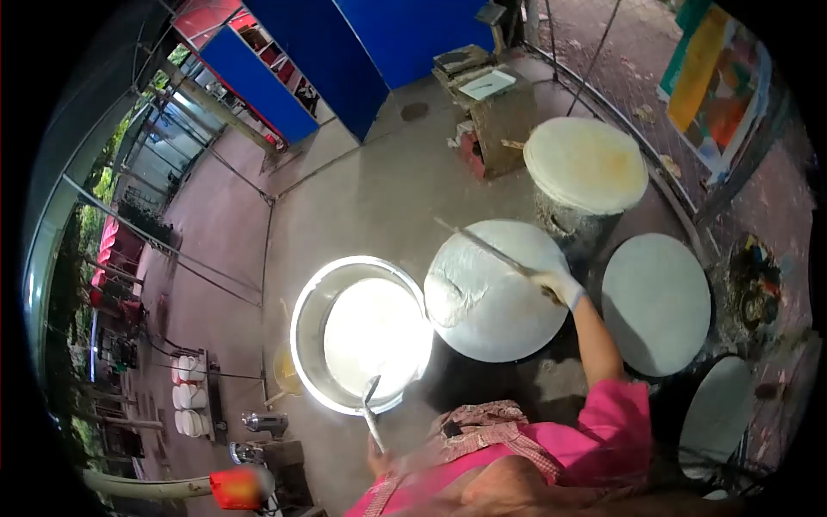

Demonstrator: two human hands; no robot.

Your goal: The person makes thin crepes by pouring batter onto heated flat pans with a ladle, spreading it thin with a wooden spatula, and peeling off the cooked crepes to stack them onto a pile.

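My right hand (556,286) is closed round a long flat stick (482,243) held over a round pale griddle (517,332). A wet-looking patch shows at the griddle's left side. My left hand (377,458) grips the handle of a ladle (370,414), whose upper end reaches over the near rim of a large metal pot (312,297). White liquid (375,332) fills part of the pot, which stands just left of the griddle.
Behind the griddle, a round yellowish sheet (586,165) lies on a drum. Two more round plates (656,303) (715,418) are at the right. A stand with a white tray (488,84) is at the back. Metal canisters (265,422) and white buckets (191,396) are at the left.
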